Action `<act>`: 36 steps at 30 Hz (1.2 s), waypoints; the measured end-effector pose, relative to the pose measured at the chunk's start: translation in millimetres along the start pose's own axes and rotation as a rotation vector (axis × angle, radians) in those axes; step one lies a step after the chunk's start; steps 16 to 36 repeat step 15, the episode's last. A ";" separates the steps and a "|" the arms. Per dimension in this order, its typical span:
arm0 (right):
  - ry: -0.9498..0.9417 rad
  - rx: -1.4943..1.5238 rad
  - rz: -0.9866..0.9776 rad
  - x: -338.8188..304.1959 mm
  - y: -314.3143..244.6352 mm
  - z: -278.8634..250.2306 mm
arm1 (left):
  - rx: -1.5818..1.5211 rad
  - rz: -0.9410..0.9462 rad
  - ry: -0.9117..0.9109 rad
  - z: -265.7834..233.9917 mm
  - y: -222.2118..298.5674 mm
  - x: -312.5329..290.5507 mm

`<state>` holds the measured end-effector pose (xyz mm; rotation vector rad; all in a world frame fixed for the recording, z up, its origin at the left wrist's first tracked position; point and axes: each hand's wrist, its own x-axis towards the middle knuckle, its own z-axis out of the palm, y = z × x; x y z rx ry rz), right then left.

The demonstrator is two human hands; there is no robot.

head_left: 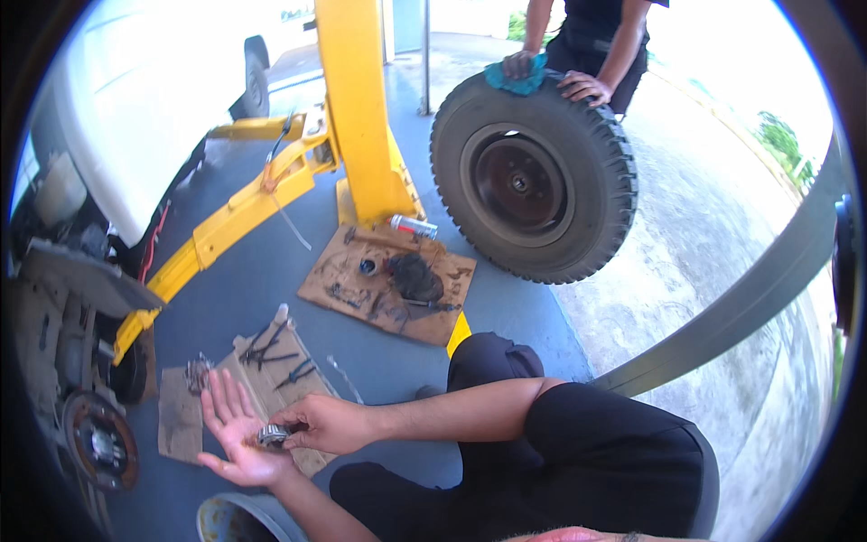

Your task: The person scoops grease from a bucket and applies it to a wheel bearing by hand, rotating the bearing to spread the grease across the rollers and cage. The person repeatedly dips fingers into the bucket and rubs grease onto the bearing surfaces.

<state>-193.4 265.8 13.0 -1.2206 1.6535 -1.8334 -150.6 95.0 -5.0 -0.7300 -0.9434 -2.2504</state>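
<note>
My left hand (233, 425) lies palm up with fingers spread, and a small round metal bearing (271, 435) rests on the palm. My right hand (327, 423) reaches across from the right, and its fingertips pinch the bearing. Both hands hover above a greasy piece of cardboard (185, 420) on the blue floor. Pliers and other hand tools (275, 354) lie on that cardboard just beyond my fingers. My black-trousered knees sit below the hands.
A brake hub (101, 444) on the raised white vehicle is at the left. A yellow lift post (361, 108) and arm stand ahead, with a second cardboard (388, 282) carrying greasy parts. Another person holds an upright wheel (533, 176) with a blue rag. A round container (237, 519) sits below my left hand.
</note>
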 end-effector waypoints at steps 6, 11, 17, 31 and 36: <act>0.146 -0.314 -0.025 -11.1 7.1 14.1 | 0.054 0.002 0.057 -3.4 -4.1 -14.1; 0.019 0.035 -0.045 -8.2 0.0 7.5 | 0.028 -0.001 0.024 -11.8 2.7 -12.0; 0.077 -0.246 0.156 -1.6 -1.6 5.7 | 0.124 0.033 0.029 -3.1 -1.8 -2.8; 0.077 -0.246 0.156 -1.6 -1.6 5.7 | 0.124 0.033 0.029 -3.1 -1.8 -2.8; 0.077 -0.246 0.156 -1.6 -1.6 5.7 | 0.124 0.033 0.029 -3.1 -1.8 -2.8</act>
